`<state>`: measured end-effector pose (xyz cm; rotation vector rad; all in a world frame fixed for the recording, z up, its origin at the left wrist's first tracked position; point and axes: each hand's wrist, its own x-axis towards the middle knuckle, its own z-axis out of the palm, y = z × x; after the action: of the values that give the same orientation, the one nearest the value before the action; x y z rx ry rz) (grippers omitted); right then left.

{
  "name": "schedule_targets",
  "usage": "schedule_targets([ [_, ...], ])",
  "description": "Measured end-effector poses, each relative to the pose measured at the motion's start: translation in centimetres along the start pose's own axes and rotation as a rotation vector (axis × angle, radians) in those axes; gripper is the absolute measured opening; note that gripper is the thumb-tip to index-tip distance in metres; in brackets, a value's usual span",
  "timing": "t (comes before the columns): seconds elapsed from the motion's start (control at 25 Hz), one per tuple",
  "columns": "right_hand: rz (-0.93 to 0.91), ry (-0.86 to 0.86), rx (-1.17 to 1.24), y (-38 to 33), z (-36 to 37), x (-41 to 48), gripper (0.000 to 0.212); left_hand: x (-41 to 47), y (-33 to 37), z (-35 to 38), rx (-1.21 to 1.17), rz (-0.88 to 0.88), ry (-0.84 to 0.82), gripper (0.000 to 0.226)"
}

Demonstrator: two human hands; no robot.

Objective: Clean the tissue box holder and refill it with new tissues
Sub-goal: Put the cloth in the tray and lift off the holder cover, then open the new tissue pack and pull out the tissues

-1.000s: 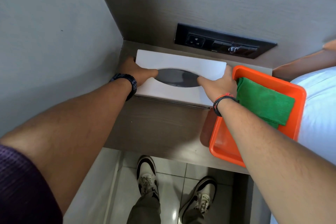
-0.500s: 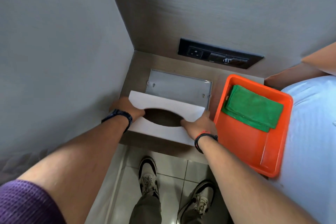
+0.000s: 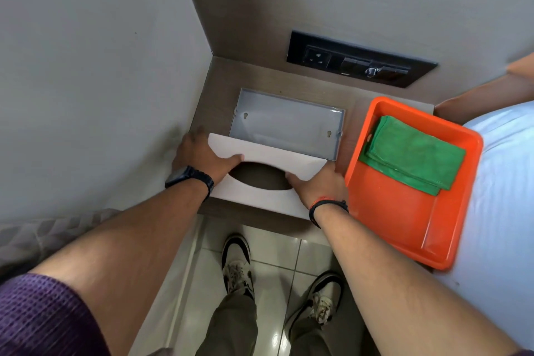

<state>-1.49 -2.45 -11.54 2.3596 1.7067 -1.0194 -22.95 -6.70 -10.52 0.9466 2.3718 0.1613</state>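
Observation:
The white tissue box cover (image 3: 268, 157), with an oval slot in its top, is held over the near edge of the wooden shelf (image 3: 219, 81). My left hand (image 3: 202, 157) grips its left end and my right hand (image 3: 315, 185) grips its right end, thumbs at the slot. Behind it, the grey metal base tray (image 3: 286, 124) of the holder lies bare on the shelf, with nothing inside. A folded green cloth (image 3: 413, 153) rests in an orange plastic tray (image 3: 404, 225) to the right.
A grey wall closes the left side. A black socket panel (image 3: 358, 59) sits in the wooden back wall. A white bed sheet (image 3: 508, 182) lies at the right. Below are my shoes on a tiled floor (image 3: 274, 251).
Both hands lifted the white cover off the base tray and drew it toward me, which uncovered the empty grey tray. The orange tray and cloth stayed in place.

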Motion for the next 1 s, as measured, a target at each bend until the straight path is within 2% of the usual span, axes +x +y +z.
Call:
schedule_targets([
  [0.08,-0.198,0.157,-0.008,-0.5,-1.3,-0.5,0.078,-0.6,1.5,-0.6,0.081,0.197,0.179,0.086],
  [0.16,-0.411,0.32,0.0,-0.3,-3.8,-0.7,0.082,-1.8,4.5,-0.8,-0.009,0.382,0.276,0.075],
  [0.24,-0.515,0.498,-0.015,0.6,-7.4,-0.7,0.082,-3.7,8.4,-0.5,-0.144,0.439,0.28,0.067],
  [0.32,-0.501,0.656,-0.004,2.8,-12.0,-0.5,0.078,-6.8,12.9,0.3,-0.216,0.474,0.237,0.06],
  [0.52,-0.33,0.925,0.006,12.4,-24.2,-1.3,0.062,-17.0,24.3,4.3,-0.25,0.692,0.037,0.047],
  [0.68,-0.174,1.111,-0.032,23.1,-31.8,-4.2,0.046,-26.5,32.4,7.8,-0.318,0.755,-0.137,0.028],
  [0.76,-0.031,1.159,-0.031,28.4,-34.0,-5.6,0.044,-30.8,34.7,9.9,-0.301,0.772,-0.267,0.024],
  [0.88,0.265,1.16,-0.018,35.8,-36.4,-7.0,0.046,-36.9,37.5,13.3,-0.196,0.695,-0.555,0.043],
  [1.0,0.474,0.93,0.062,41.3,-37.1,-6.4,0.058,-40.9,39.8,16.7,-0.2,0.466,-0.83,0.08],
])
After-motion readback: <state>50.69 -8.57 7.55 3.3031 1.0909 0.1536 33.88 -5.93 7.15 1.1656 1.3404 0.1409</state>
